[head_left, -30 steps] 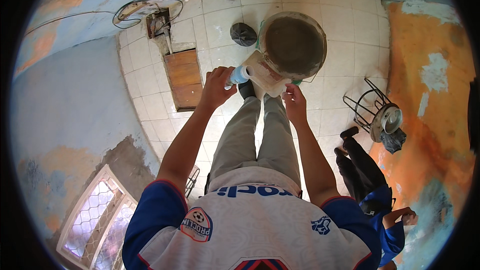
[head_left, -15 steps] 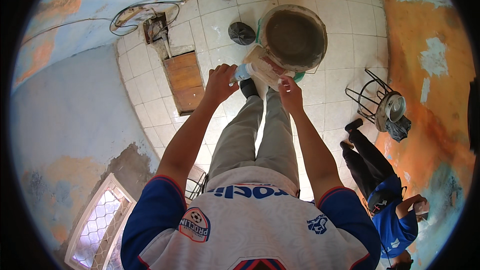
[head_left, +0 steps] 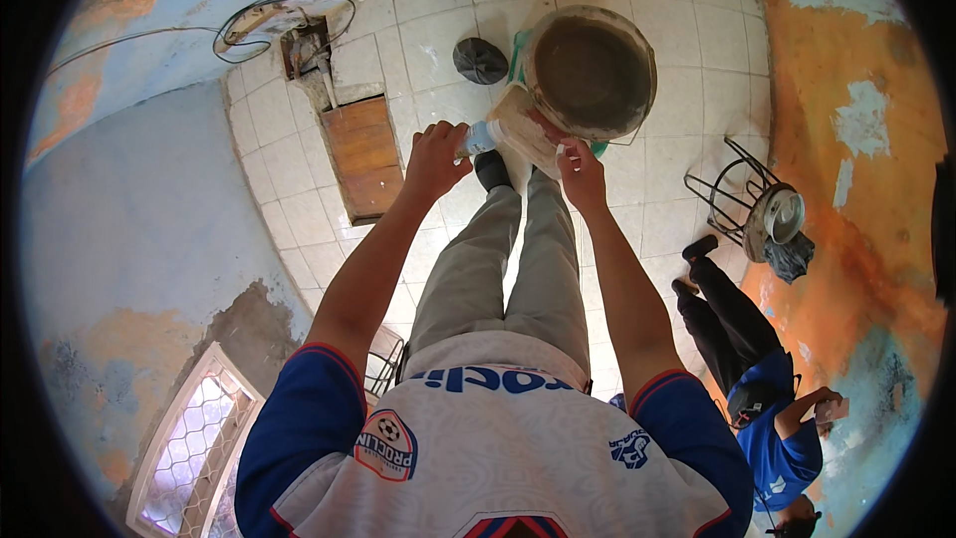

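Floor [head_left: 637, 189]: pale square tiles, seen from straight above; it fills the middle of the view.
Walls: a blue wall [head_left: 129, 229] on the left, an orange wall [head_left: 846, 139] with flaking patches on the right.
Bucket [head_left: 591, 73]: large and round, holding grey mortar, standing on the floor at the far side, just beyond both hands.
Board [head_left: 364, 157]: a brown wooden panel lying flat on the tiles, left of the hands.
Other person [head_left: 757, 379]: in a blue top and dark trousers, at the near right, well apart from the hands.
Wire stand [head_left: 742, 199]: dark metal, on the right, with a round metal pot [head_left: 782, 214] resting on it.
Trowel [head_left: 523, 130]: a flat pale float smeared with mortar, held between the two hands, its far edge at the bucket's near rim.
Left hand [head_left: 436, 154]: fingers closed around the trowel's pale blue handle.
Right hand [head_left: 581, 161]: fingers resting on the right end of the trowel blade; whether they clasp it cannot be told.
Dark lump [head_left: 480, 60]: a small round grey object on the tiles, left of the bucket.
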The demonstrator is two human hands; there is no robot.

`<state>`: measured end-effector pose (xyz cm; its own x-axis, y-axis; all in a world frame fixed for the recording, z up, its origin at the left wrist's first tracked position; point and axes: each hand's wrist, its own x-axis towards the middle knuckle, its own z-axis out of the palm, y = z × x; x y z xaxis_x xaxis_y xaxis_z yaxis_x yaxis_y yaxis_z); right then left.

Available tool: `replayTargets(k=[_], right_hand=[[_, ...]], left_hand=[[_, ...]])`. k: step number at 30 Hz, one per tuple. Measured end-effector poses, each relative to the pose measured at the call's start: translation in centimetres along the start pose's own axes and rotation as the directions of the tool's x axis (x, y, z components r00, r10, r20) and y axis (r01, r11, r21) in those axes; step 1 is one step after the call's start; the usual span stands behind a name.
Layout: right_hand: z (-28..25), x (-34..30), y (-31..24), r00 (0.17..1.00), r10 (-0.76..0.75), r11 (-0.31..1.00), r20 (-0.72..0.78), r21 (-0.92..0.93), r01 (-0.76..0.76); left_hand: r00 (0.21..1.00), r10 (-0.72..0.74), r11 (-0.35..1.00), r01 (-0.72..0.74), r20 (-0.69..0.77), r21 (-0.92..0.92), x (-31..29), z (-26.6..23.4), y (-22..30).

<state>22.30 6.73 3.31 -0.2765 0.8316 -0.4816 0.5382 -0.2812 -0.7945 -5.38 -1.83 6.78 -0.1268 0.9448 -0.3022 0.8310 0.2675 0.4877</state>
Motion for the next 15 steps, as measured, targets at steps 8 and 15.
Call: replayTargets(k=[8, 15], right_hand=[[-0.5, -0.4, -0.2, 1.0, -0.027, 0.999, -0.002, -0.035, 0.027], [-0.6, -1.2, 1.2, 0.998, -0.042, 0.999, -0.055, -0.033, 0.041]], left_hand=[[1.0, -0.006, 0.999, 0.006, -0.002, 0.034, 0.0, 0.2, 0.0], [1.0, 0.025, 0.998, -0.024, -0.013, 0.059, 0.1, 0.3, 0.3]])
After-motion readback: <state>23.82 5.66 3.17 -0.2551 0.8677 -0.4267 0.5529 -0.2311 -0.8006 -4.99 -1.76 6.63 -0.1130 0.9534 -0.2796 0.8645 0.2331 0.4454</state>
